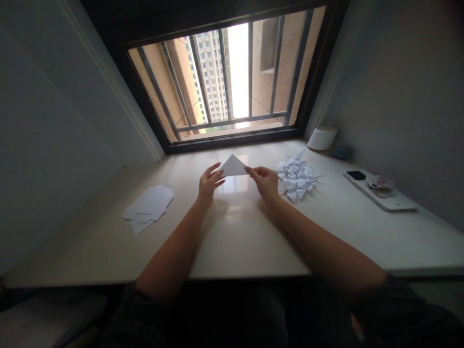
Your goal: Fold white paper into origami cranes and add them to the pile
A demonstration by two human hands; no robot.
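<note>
A white sheet folded into a triangle (233,166) is held up just above the pale desk (239,237), its apex pointing away from me. My left hand (209,183) pinches its left corner between thumb and fingers. My right hand (264,181) pinches its right corner the same way. Both forearms reach in from the near edge of the desk.
A loose stack of white paper sheets (148,207) lies at the left. A pile of several folded paper cranes (297,178) sits to the right of my hands. Further right lie a white phone (379,191) with a small round object on it, and a white cylinder (322,137) by the barred window.
</note>
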